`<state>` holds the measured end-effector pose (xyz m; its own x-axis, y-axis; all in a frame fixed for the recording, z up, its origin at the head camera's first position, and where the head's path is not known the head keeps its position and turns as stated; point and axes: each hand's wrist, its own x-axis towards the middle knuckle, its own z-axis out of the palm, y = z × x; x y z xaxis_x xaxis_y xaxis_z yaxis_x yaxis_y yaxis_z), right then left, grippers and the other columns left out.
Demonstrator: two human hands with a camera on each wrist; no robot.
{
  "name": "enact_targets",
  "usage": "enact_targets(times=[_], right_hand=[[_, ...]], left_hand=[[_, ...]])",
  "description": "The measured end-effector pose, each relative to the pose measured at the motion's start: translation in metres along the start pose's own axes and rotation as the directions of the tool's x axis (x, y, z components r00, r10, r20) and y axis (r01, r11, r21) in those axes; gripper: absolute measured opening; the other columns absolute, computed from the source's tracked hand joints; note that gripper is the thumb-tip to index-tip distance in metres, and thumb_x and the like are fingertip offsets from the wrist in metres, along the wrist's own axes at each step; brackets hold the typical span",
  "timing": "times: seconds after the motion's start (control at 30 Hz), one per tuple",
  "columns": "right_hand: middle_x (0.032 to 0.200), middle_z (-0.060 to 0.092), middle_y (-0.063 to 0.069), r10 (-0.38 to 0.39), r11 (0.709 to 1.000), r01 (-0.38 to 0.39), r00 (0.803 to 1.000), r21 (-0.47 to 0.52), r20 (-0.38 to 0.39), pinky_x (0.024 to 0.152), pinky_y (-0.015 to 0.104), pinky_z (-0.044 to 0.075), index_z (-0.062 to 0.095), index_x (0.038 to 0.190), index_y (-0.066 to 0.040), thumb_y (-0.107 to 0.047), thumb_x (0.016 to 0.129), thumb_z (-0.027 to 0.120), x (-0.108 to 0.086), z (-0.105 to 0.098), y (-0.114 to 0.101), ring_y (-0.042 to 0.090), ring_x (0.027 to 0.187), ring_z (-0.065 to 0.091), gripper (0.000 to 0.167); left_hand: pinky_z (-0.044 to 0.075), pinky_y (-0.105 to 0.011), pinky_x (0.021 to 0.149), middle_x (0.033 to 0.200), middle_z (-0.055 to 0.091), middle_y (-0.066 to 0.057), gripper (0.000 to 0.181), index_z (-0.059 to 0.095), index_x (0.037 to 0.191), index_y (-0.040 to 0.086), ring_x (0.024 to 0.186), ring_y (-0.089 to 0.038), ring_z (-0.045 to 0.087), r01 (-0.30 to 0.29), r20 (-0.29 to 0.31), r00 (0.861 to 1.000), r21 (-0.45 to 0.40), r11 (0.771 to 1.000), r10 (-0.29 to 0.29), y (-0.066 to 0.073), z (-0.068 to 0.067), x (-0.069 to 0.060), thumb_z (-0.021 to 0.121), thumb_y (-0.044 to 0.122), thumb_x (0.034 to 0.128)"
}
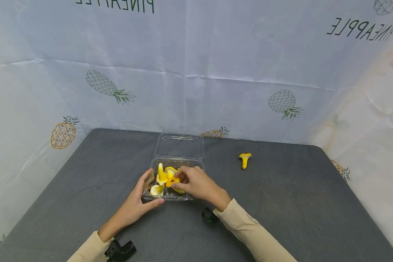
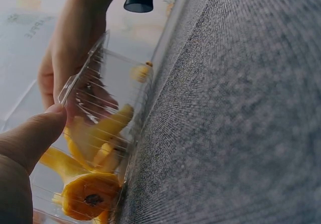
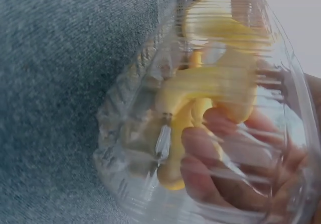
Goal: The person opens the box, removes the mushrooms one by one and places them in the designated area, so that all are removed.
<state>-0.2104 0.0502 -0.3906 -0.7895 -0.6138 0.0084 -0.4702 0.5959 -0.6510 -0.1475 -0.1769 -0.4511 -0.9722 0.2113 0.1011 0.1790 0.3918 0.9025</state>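
A clear plastic clamshell container stands on the table with its lid folded back. Several yellow chanterelle mushrooms lie inside, some stem up. My left hand grips the container's left front corner, its thumb on the front rim. Inside the container, my right hand pinches an orange-yellow chanterelle between thumb and fingers. In the right wrist view the fingertips show through the clear wall among the mushrooms, partly blurred by its ridges. The left wrist view shows an orange mushroom cap against the wall.
One more yellow chanterelle lies apart on the grey table, right of the container. The open lid lies toward the back edge. A pineapple-printed curtain hangs behind the table.
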Motion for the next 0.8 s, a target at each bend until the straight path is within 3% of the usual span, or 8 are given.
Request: enact_targets(times=[0.23,0.37,0.5,0.7,0.8], right_hand=[[0.094,0.072,0.001,0.01,0.999,-0.01,1.0,-0.049,0.016,0.066,0.015,0.051,0.067,0.111,-0.008,-0.034,0.091,0.073,0.0025,0.0053,-0.0012,0.003,0.074,0.062,0.033],[0.074,0.061,-0.003,0.001,0.995,0.003,0.999,-0.1,0.035,0.051,0.015,0.039,0.067,0.094,-0.011,-0.038,0.089,0.074,0.0052,0.0086,-0.0018,0.002,0.056,0.047,0.029],[0.061,0.048,-0.008,0.009,0.993,-0.003,0.999,-0.122,0.048,0.045,0.016,0.03,0.064,0.082,-0.014,-0.038,0.088,0.076,0.0066,0.0098,-0.0032,0.003,0.049,0.039,0.028],[0.058,0.04,-0.009,0.016,0.992,-0.008,0.998,-0.128,0.06,0.044,0.017,0.025,0.063,0.081,-0.013,-0.04,0.087,0.076,0.0064,0.0097,-0.0035,0.003,0.047,0.033,0.03],[0.061,0.045,-0.008,0.01,0.993,-0.003,0.998,-0.118,0.064,0.046,0.016,0.029,0.065,0.086,-0.013,-0.04,0.086,0.077,0.0058,0.009,-0.0029,0.002,0.049,0.037,0.03]], left_hand=[[0.026,-0.071,0.114,0.165,0.01,-0.021,0.098,0.007,0.159,0.01,0.149,-0.045,0.024,-0.005,0.002,1.0,0.0,1.0,0.005,0.0,-0.0003,-0.0005,0.075,0.025,0.09],[0.026,-0.07,0.114,0.165,0.011,-0.02,0.097,0.007,0.159,0.011,0.149,-0.044,0.024,-0.005,0.001,1.0,-0.001,1.0,0.005,-0.0006,-0.0002,-0.0007,0.074,0.023,0.09],[0.026,-0.07,0.115,0.165,0.011,-0.02,0.098,0.007,0.159,0.012,0.149,-0.044,0.024,-0.003,-0.002,1.0,0.002,1.0,0.003,-0.0009,0.0002,-0.0007,0.075,0.024,0.0896],[0.025,-0.069,0.115,0.165,0.011,-0.02,0.098,0.008,0.159,0.011,0.149,-0.043,0.024,0.0,-0.004,1.0,0.006,1.0,0.0,-0.0009,0.0005,-0.0006,0.075,0.026,0.0892],[0.025,-0.069,0.115,0.165,0.011,-0.019,0.098,0.008,0.159,0.012,0.149,-0.043,0.024,0.003,-0.004,1.0,0.006,1.0,-0.003,-0.0005,0.0004,-0.0006,0.075,0.027,0.0893]])
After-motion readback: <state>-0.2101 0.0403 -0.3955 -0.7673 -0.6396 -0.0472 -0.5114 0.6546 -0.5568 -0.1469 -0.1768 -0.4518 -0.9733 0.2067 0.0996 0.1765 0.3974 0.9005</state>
